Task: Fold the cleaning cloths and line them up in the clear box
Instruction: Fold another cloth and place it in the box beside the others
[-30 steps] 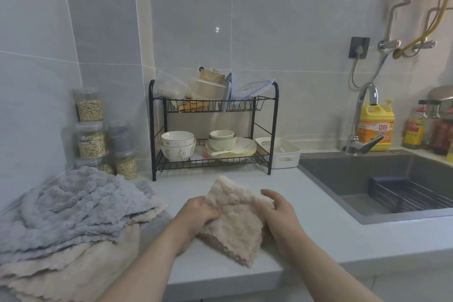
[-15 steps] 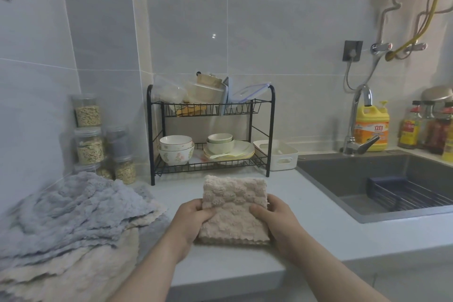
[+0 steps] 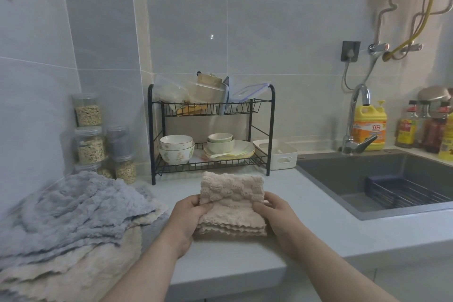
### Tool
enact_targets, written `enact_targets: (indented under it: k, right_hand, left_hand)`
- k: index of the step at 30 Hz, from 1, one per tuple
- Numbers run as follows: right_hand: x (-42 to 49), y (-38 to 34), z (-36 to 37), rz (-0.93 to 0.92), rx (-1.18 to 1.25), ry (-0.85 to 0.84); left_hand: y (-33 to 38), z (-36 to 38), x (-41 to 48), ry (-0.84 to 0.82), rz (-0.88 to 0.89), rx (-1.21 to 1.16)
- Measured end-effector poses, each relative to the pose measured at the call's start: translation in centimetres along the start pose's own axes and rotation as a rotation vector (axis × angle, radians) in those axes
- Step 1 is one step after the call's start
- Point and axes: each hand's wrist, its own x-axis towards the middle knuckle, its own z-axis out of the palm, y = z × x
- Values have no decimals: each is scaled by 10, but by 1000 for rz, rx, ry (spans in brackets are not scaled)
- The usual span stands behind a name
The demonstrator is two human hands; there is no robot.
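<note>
Beige cloth (image 3: pixel 231 206) folded on counter (image 3: pixel 306 223), btwn both hands; left hand (image 3: pixel 187 218) & right hand (image 3: pixel 277 216) fingers pinch its sides.

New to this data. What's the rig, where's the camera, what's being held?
No machine here: a person wears one wide-angle camera on the head, looking forward and down, so every picture is that same view. Their left hand and right hand each grip a side of a beige cloth, partly folded, its lower layers lying on the counter. To the left lies a pile of unfolded cloths, grey on beige. Behind stand a black dish rack and jars; the sink is to the right.
</note>
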Motion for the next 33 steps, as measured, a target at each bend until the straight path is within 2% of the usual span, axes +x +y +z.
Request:
enact_targets:
  k: [4,9,13,19,21,25,27,30,33]
  right_hand:
    - [-2,-1,2,-13,-3,-17]
    - [-1,-2,-1,0,147,3]
    - [2,-2,-2,5,162,6]
    - [2,-3,-3,7,201,-3]
    - [2,-3,-1,29,152,29]
    - [1,-2,2,110,116,25]
    - [1,2,1,68,48,34]
    - [0,6,0,-50,-195,65]
    - [-1,6,0,-25,-195,40]
  left_hand:
    - [0,-1,0,-29,-1,-30]
    - [0,-2,1,-61,-31,-15]
    - [0,-1,3,-66,-46,-3]
    - [0,4,5,-65,-44,91]
    - [-2,2,7,-51,-46,110]
    - [-2,0,3,-56,-73,-35]
    - [-4,-1,1,-53,-25,63]
    - [-9,-2,1,-35,64,184]
    - [-9,0,0,-12,59,157]
